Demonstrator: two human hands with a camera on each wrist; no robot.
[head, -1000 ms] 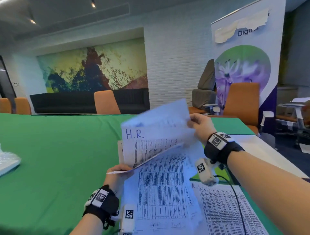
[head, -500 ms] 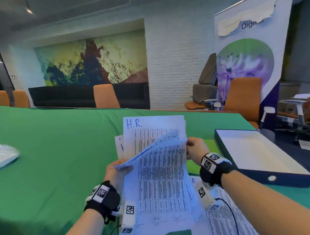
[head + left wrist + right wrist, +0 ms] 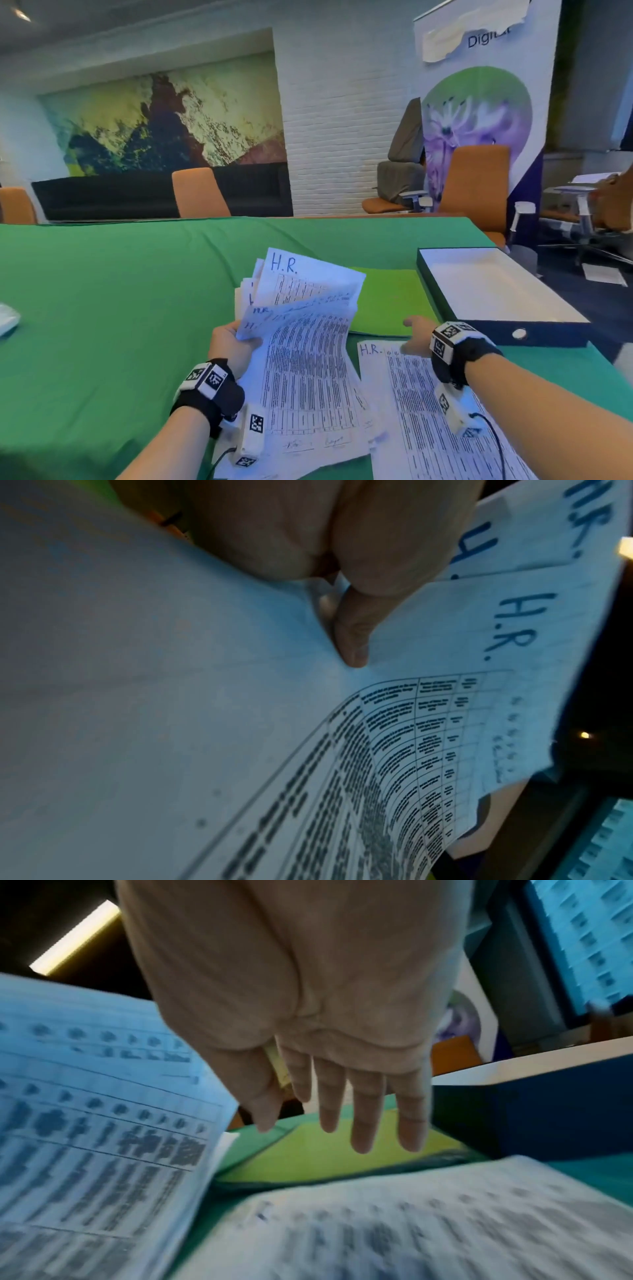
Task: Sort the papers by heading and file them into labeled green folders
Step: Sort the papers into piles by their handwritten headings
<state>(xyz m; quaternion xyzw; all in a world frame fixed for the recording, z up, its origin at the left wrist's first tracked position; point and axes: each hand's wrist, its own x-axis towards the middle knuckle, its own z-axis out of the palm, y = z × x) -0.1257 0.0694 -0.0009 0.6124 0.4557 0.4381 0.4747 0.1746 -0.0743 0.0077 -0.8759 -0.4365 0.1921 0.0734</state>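
At the far left edge of the head view a white object [image 3: 7, 318] lies on the green tablecloth [image 3: 102, 325]. Left of centre, the left hand [image 3: 230, 346] pinches a fanned sheaf of papers headed "H.R." [image 3: 308, 329], thumb [image 3: 352, 639] pressed on the top sheet. Right of centre, a lime-green folder [image 3: 387, 305] lies flat. Lower right, the right hand [image 3: 416, 337] hovers empty, its fingers [image 3: 363, 1118] straight and slightly spread, above a loose H.R. sheet [image 3: 428, 418]. At right sits a dark blue box tray [image 3: 548, 337].

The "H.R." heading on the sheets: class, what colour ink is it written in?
Blue ink, handwritten. The heading shows best in the left wrist view, on the sheets the left hand holds.
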